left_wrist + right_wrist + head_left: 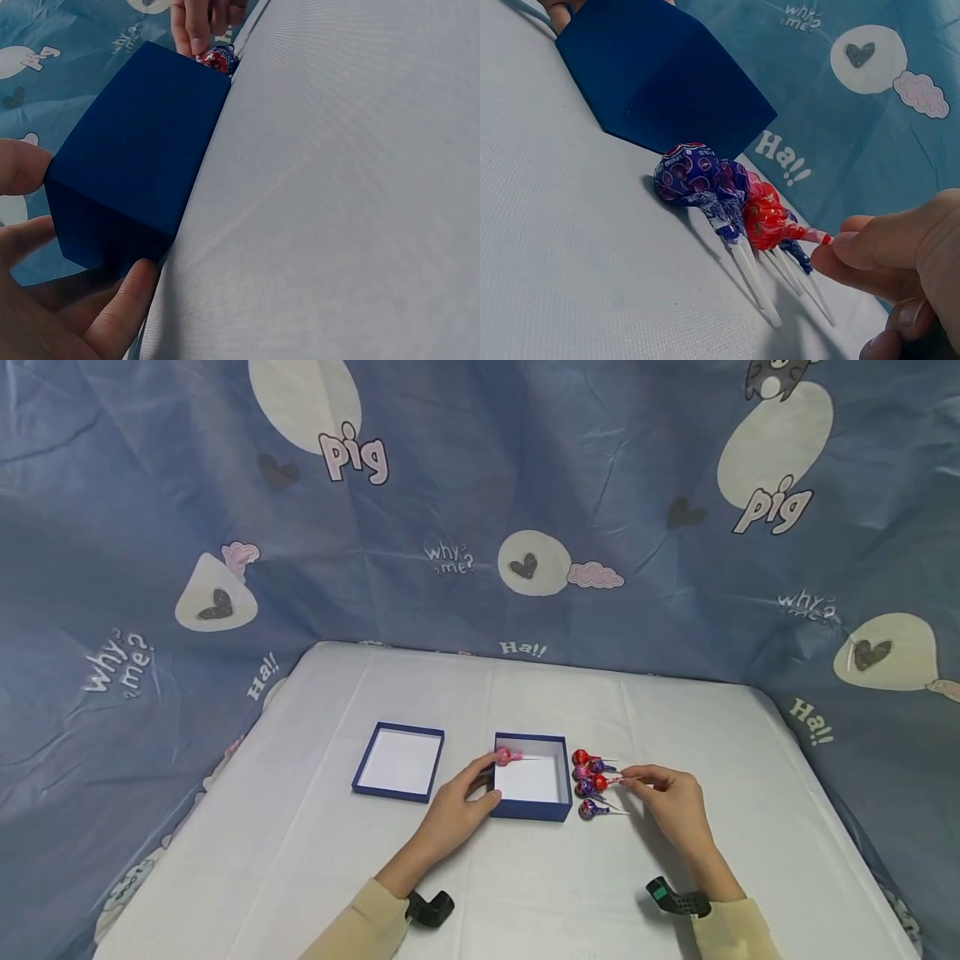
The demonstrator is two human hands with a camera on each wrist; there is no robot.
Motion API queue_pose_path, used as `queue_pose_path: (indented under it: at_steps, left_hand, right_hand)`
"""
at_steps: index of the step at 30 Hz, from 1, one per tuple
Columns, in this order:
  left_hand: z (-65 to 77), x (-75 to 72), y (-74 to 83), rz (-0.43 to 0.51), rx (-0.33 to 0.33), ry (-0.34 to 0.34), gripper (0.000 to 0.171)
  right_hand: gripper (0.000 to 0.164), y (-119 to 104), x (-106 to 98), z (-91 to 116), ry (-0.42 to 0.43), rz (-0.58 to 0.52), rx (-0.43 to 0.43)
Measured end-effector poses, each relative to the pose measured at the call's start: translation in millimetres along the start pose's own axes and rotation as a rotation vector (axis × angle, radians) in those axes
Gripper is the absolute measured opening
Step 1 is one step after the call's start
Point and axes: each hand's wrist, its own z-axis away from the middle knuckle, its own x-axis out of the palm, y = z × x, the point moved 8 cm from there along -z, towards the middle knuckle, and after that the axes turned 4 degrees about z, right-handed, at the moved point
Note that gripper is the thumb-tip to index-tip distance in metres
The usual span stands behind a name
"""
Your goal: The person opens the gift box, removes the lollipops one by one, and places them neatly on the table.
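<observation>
My left hand (pixel 454 814) holds the left side of an open blue box (pixel 531 811), with the fingers spread along its wall in the left wrist view. A pink-wrapped lollipop (pixel 504 757) lies inside the box, against its white lining at the back left. My right hand (pixel 672 802) pinches the stick end of a red-wrapped lollipop (pixel 765 223) between thumb and forefinger. That lollipop sits among several others just right of the box. A purple-wrapped lollipop (pixel 686 176) lies nearest the front of this group, its white stick pointing right.
A blue-edged lid (pixel 399 793) with a white inside lies left of the box. White cloth (pixel 300 860) covers the table, and a blue printed curtain (pixel 420 610) hangs behind it and at the sides. Black wrist cameras (pixel 431 910) are worn on both wrists.
</observation>
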Motion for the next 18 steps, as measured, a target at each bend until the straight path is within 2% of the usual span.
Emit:
queue_pose_path:
  at_steps: [9, 18]
  left_hand:
    - [0.9, -0.5, 0.2, -0.006, -0.02, 0.003, 0.059]
    - [-0.2, 0.1, 0.3, -0.013, -0.003, 0.002, 0.057]
  right_hand:
    - [0.009, 0.7, 0.0, -0.3, -0.027, 0.08, -0.022]
    - [0.008, 1.6, 2.2, 0.2, -0.038, 0.165, -0.073]
